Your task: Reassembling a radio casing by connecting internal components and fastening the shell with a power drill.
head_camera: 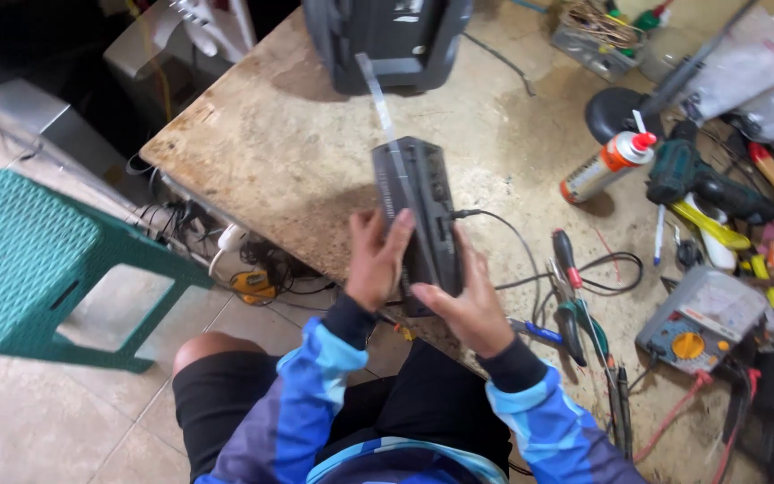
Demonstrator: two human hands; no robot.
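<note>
Both hands grasp one thing: left hand (376, 260) wrapped on the left flank of a small dark portable radio (418, 215), fingers spread up its face; right hand (469, 305) cupping the lower right edge, thumb across the front; neither hand is released or empty. The radio is held up at the near edge of the tabletop (297, 143), tilted away from the body, its thin antenna (378, 94) extended toward a larger black appliance (387, 40) at the far side; a thin black cable (521, 246) runs from the radio's right flank down to the tool clutter. To the right lie a spray can with orange cap (606, 166), a red-handled screwdriver (566, 255), green-handled pliers (580, 323), a grey multimeter with a yellow dial (700, 318), a dark green cordless drill (692, 179) (markers and small tools around it, too jumbled to list). A teal plastic stool (38, 269) stands on the floor at left. Judgement: the step in hand looks like inspecting or turning over the radio casing while it stays cabled; whether the casing is opened cannot be told. A next move would call for a firm two-sided hold, slack kept in the cable, and care that the antenna does not strike the black appliance.
</note>
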